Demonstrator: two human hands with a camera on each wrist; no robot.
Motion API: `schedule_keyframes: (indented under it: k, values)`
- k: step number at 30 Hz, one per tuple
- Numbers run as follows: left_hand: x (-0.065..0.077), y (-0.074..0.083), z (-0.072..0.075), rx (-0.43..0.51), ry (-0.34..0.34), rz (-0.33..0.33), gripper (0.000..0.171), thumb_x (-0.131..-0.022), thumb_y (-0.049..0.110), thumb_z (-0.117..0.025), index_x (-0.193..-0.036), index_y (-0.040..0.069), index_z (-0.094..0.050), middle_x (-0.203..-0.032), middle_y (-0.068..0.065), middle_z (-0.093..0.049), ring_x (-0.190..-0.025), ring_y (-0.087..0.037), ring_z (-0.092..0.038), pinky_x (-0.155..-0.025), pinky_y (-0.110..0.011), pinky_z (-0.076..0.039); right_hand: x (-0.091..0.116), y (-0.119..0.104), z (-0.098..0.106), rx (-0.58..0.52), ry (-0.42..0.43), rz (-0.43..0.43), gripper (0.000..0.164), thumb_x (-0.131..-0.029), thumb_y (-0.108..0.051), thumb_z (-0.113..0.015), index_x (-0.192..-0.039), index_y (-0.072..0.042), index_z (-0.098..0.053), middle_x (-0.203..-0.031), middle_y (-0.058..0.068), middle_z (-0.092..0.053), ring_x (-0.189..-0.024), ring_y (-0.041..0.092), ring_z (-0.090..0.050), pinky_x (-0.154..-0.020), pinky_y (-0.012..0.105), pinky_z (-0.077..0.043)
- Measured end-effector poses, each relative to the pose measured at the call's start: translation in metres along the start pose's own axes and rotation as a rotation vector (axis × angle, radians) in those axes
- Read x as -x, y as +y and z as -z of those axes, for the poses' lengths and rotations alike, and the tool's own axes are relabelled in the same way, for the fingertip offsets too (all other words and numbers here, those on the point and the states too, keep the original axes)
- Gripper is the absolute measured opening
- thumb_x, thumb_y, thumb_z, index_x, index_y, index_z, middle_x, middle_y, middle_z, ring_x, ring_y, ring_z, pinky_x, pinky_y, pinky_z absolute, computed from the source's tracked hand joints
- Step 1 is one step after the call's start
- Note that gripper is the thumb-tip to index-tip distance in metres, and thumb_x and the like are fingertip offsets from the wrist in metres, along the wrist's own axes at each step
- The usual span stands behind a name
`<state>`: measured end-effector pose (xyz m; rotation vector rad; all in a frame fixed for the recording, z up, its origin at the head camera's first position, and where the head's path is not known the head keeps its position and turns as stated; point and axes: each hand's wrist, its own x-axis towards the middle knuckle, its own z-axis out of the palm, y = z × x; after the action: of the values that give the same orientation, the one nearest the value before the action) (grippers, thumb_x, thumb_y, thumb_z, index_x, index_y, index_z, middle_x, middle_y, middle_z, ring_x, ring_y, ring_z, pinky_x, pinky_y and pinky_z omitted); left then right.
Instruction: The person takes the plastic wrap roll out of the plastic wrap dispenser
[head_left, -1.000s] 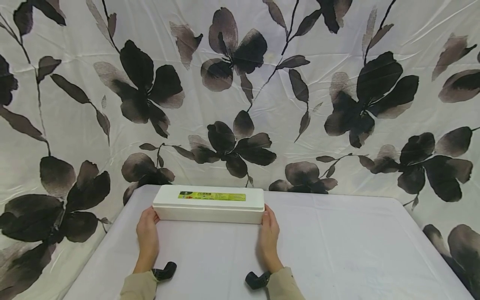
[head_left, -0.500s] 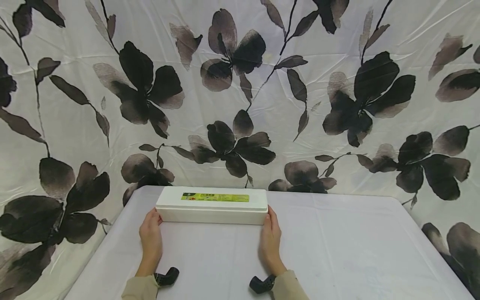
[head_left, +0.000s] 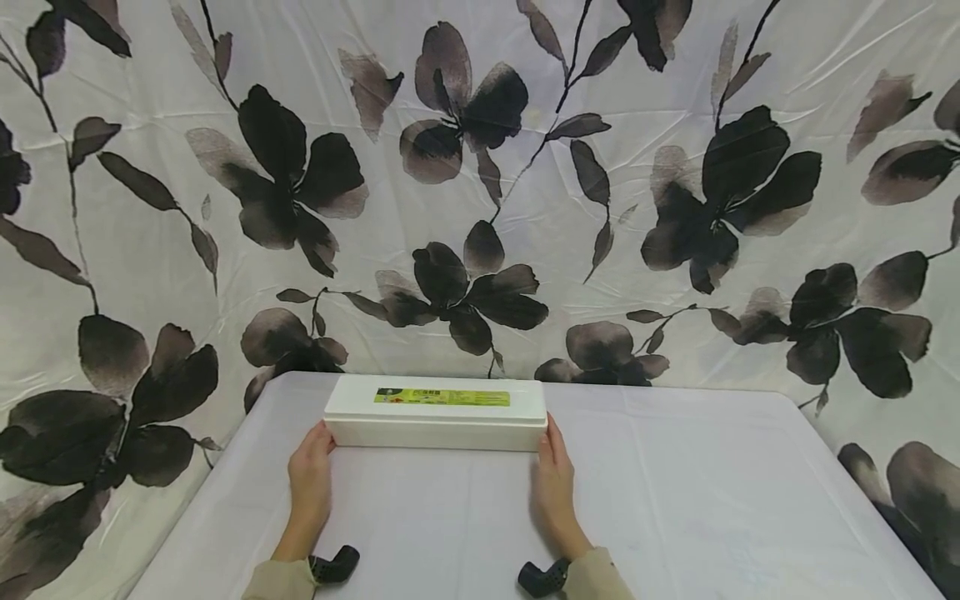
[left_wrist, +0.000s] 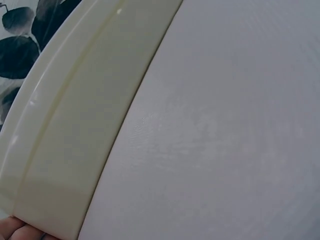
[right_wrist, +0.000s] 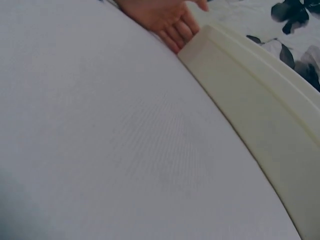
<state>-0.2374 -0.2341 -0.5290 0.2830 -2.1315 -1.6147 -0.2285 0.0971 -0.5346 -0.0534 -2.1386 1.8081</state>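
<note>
A long white lidded box [head_left: 438, 435] with a yellow-green label [head_left: 442, 397] on its lid lies flat near the far edge of the table. My left hand [head_left: 310, 479] touches its left end, fingers against the corner. Against the right end rest the fingers of my right hand [head_left: 556, 483], with the thumb apart from them in the right wrist view. The box's pale front wall shows in the left wrist view [left_wrist: 95, 100] and the right wrist view [right_wrist: 250, 115]. Its end faces are partly hidden by my fingers.
White cloth covers the table [head_left: 712, 492], which has a rounded far right corner. Behind it hangs a pale curtain [head_left: 585, 275] printed with dark flowers. Black wrist devices [head_left: 335, 565] sit at both sleeves.
The box has shifted a little to the right along the table, with both hands moving along at its ends. The head view has turned slightly too.
</note>
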Motion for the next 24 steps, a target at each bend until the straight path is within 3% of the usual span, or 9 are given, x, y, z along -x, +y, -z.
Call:
schedule_keyframes:
  k: [5, 10, 17, 24]
  values:
    - [0.005, 0.003, -0.003, 0.006, -0.031, 0.004, 0.051, -0.108, 0.028, -0.033, -0.144, -0.006, -0.046, -0.145, -0.020, -0.049, -0.129, -0.029, -0.051, -0.102, -0.017, -0.039, -0.001, 0.002, 0.010, 0.007, -0.021, -0.016, 0.049, -0.108, -0.022, -0.036, -0.154, -0.004, -0.032, -0.158, 0.011, -0.034, -0.146, 0.030, -0.027, -0.117, 0.049, -0.020]
    - [0.011, 0.006, -0.008, 0.000, -0.049, 0.024, 0.051, -0.108, 0.030, -0.035, -0.145, -0.004, -0.045, -0.146, -0.019, -0.049, -0.129, -0.029, -0.051, -0.100, -0.013, -0.037, 0.000, 0.004, 0.023, 0.033, -0.034, -0.027, 0.050, -0.108, -0.023, -0.036, -0.152, 0.001, -0.033, -0.157, 0.016, -0.035, -0.146, 0.034, -0.026, -0.117, 0.051, -0.020]
    - [0.020, 0.010, -0.017, -0.023, -0.060, 0.027, 0.051, -0.107, 0.029, -0.037, -0.144, -0.004, -0.047, -0.144, -0.019, -0.051, -0.129, -0.031, -0.050, -0.109, -0.045, -0.036, 0.002, 0.004, 0.040, 0.075, -0.047, -0.023, 0.052, -0.108, -0.023, -0.038, -0.150, 0.006, -0.033, -0.154, 0.022, -0.035, -0.145, 0.038, -0.027, -0.117, 0.052, -0.020]
    - [0.026, 0.013, -0.021, -0.048, -0.067, 0.014, 0.048, -0.106, 0.024, -0.040, -0.142, -0.006, -0.048, -0.144, -0.020, -0.051, -0.134, -0.033, -0.046, -0.111, -0.050, -0.033, 0.003, 0.006, 0.052, 0.099, -0.065, -0.023, 0.052, -0.108, -0.023, -0.038, -0.149, 0.007, -0.034, -0.154, 0.023, -0.035, -0.144, 0.038, -0.028, -0.116, 0.051, -0.021]
